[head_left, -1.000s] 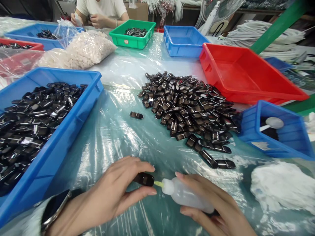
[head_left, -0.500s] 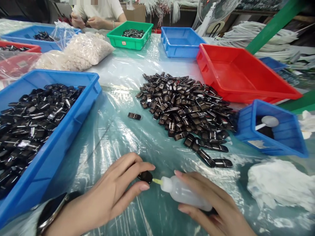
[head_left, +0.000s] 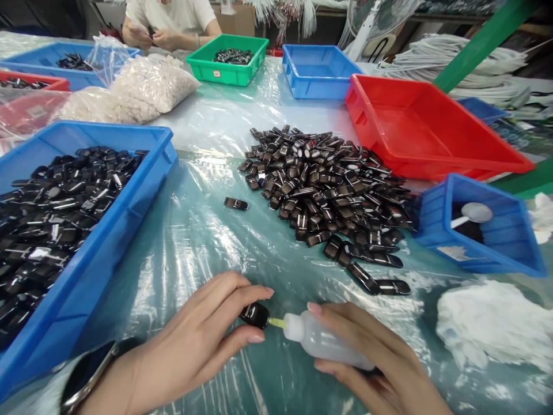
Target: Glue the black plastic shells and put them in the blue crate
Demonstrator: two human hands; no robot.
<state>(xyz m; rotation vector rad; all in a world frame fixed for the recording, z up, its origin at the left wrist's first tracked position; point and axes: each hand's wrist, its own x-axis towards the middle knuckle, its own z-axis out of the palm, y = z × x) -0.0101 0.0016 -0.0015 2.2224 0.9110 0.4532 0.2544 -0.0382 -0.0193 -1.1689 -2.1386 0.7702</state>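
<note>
Between the thumb and fingers of my left hand (head_left: 207, 331) is a small glossy black plastic part (head_left: 255, 315), its rounded end facing right. My right hand (head_left: 371, 351) is wrapped round a translucent squeeze bottle (head_left: 322, 340) lying nearly level. The bottle's thin yellowish nozzle (head_left: 277, 323) points left, its tip at or very close to the end of the black part; I cannot tell if they touch. Beyond my hands lies a heap of similar black parts (head_left: 324, 190). One single part (head_left: 236, 203) rests apart, left of the heap.
A blue bin (head_left: 142, 213) of black parts stands at left. To the right are a red bin (head_left: 427, 132), a small blue bin (head_left: 496, 248) holding a scoop (head_left: 475, 212), and a crumpled white cloth (head_left: 492, 323). Across the table sits another person (head_left: 173, 26) beside a green bin (head_left: 233, 72).
The black part in my left hand has turned slightly, showing more of its glossy end. Both hands and the bottle have barely shifted.
</note>
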